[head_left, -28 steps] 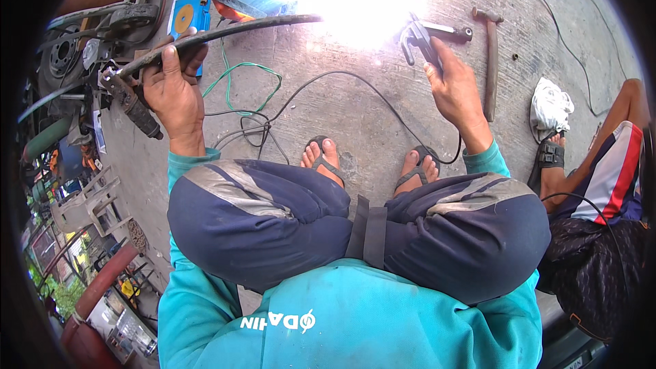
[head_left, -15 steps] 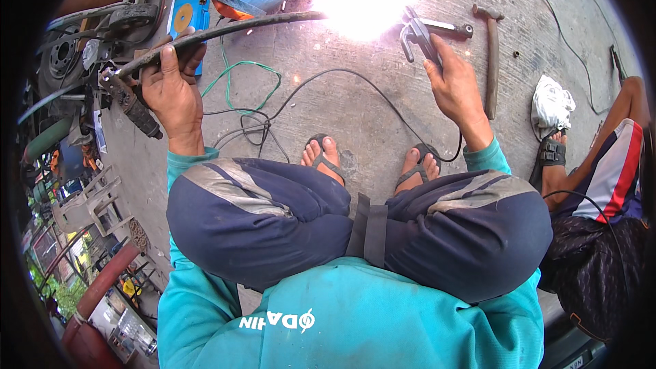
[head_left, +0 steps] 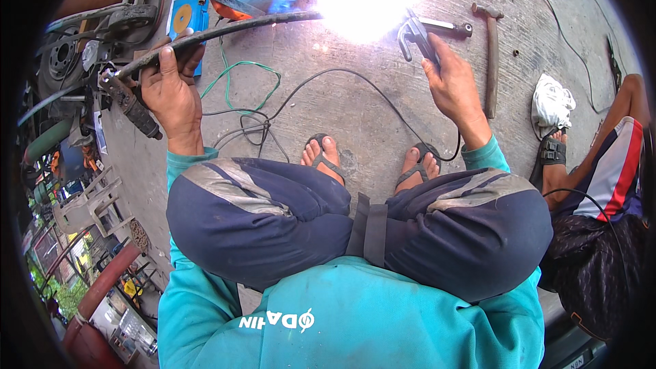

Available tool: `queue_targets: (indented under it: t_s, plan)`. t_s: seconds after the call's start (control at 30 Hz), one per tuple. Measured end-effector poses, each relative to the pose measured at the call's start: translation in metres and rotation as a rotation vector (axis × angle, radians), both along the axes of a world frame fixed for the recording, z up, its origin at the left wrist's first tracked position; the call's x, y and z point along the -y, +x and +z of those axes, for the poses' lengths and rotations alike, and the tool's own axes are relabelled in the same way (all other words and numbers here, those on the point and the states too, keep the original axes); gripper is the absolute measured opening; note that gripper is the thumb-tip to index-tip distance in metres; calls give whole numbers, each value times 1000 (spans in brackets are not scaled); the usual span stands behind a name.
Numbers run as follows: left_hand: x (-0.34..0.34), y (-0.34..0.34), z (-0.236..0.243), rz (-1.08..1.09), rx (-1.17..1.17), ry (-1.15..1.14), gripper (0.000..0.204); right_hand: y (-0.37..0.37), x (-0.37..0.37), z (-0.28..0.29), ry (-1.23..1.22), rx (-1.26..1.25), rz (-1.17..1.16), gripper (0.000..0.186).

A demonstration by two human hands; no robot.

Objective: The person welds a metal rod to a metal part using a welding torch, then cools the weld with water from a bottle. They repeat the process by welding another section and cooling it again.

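My left hand (head_left: 171, 92) is closed around a long, curved dark metal bar (head_left: 253, 24), near its left end. Just beside that hand, a jointed metal part (head_left: 133, 106) hangs from the bar's end. The bar's right end vanishes into a white welding glare (head_left: 365, 3). At the right of the glare, my right hand (head_left: 453, 82) grips a grey welding electrode holder (head_left: 418, 35), its jaws toward the light. The arc hides the weld spot and any electrode. Behind the holder lies a metal rod with an eye end (head_left: 451, 26).
A hammer (head_left: 492, 61) lies right of my right hand. Black cable (head_left: 369, 82) and green wire (head_left: 239, 65) loop over the concrete near my feet. A blue box (head_left: 181, 17) sits upper left. At right are a white bundle (head_left: 552, 104) and another person's leg (head_left: 581, 157).
The glare has shifted slightly and changed shape, still at the bar's right end. My right hand and the holder have moved very little. The left hand keeps its place on the bar.
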State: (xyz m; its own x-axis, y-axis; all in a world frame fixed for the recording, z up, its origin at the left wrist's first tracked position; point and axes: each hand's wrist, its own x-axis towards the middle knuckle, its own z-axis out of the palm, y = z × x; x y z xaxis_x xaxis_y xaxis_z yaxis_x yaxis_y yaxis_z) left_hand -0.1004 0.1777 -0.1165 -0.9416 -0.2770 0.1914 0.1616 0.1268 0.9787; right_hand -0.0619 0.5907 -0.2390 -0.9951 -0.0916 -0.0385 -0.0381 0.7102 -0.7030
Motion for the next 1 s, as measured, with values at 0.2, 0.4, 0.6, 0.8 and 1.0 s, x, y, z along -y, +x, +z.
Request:
queue_targets:
  t_s: [0.2,0.4,0.6,0.8,1.0]
  plan:
    - [0,0,0,6,8,2,31,0,2,-7,0,-21,1,49]
    - [0,0,0,11,12,-6,32,0,0,-4,-2,-5,22,49]
    - [0,0,1,15,16,-4,32,-1,2,1,34,38,24,50]
    - [-1,0,1,21,14,-17,32,0,0,-3,29,41,36,50]
    - [2,-1,-1,24,19,-14,32,1,0,-8,-104,-99,-23,49]
